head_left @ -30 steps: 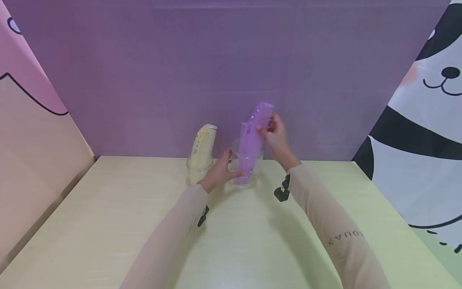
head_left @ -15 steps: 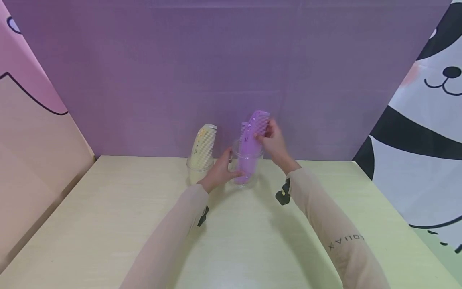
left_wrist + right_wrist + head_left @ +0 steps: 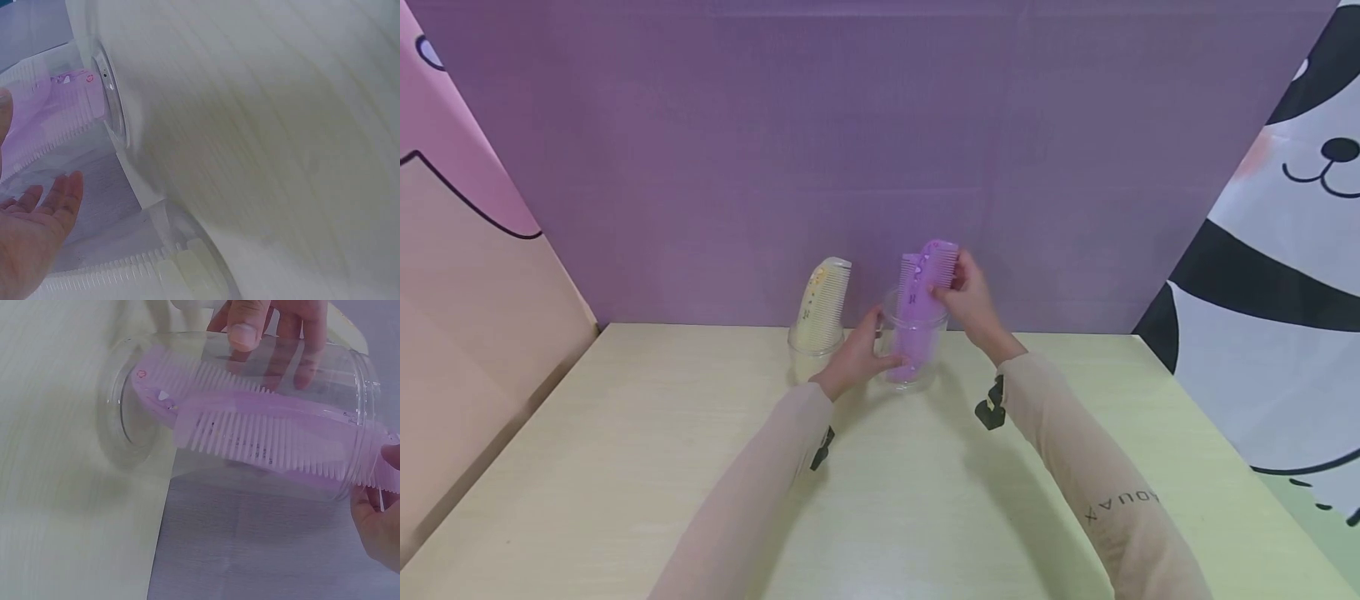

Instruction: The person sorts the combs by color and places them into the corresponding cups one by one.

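Observation:
On the table a clear cup [image 3: 916, 354] stands upright, and my left hand [image 3: 867, 354] grips its left side. My right hand [image 3: 953, 285] pinches the top of a purple comb [image 3: 937, 258] that reaches down into this cup, beside a second purple comb [image 3: 908, 279] standing there. In the right wrist view the cup [image 3: 250, 394] shows purple comb teeth [image 3: 275, 437] inside, with the left hand's fingers [image 3: 247, 325] wrapped round its far wall. The left wrist view shows the cup's base [image 3: 111, 100] and my left palm [image 3: 28, 234].
Left of the held cup, a pale yellow comb [image 3: 824, 302] stands in another clear cup [image 3: 808, 354], close to my left hand. A purple wall [image 3: 880, 150] backs the table [image 3: 625, 467]; printed panels close in both sides.
My right hand has lowered the purple comb deeper into the cup. The left hand and the yellow comb's cup have stayed put.

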A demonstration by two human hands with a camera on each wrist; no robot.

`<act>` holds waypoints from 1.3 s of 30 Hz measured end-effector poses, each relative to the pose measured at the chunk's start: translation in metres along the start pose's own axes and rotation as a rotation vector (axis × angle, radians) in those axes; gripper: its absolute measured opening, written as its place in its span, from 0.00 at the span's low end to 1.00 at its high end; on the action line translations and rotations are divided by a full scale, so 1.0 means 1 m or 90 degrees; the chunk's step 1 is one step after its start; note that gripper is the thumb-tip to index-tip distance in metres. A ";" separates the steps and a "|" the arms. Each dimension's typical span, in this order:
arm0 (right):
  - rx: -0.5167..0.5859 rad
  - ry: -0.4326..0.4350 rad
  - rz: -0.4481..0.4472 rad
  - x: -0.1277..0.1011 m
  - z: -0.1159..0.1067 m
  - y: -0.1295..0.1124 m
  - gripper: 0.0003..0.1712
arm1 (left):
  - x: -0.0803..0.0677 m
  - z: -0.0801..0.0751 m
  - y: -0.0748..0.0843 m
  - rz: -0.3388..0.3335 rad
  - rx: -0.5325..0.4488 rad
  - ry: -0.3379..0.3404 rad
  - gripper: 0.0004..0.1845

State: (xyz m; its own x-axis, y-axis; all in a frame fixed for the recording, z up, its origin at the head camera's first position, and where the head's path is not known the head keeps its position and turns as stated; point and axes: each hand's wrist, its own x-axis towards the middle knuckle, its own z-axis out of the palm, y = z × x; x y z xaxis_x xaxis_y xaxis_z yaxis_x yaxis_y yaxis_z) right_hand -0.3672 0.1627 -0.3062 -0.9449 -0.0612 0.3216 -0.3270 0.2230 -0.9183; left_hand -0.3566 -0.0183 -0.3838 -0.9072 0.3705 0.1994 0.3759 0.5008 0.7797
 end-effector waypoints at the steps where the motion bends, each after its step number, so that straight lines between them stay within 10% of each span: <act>1: 0.000 0.001 -0.003 0.000 0.000 0.000 0.29 | 0.000 0.000 0.000 0.002 0.000 0.001 0.51; 39: -0.020 0.022 -0.040 -0.002 -0.013 0.000 0.17 | 0.005 0.001 -0.007 0.007 -0.008 0.000 0.53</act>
State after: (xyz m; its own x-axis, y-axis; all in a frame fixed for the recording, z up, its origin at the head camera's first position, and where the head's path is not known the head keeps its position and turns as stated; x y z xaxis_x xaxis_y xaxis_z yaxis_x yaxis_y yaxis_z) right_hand -0.3648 0.1753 -0.3044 -0.9211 -0.0428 0.3870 -0.3849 0.2497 -0.8885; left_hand -0.3634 -0.0188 -0.3886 -0.9029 0.3761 0.2082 0.3838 0.4870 0.7845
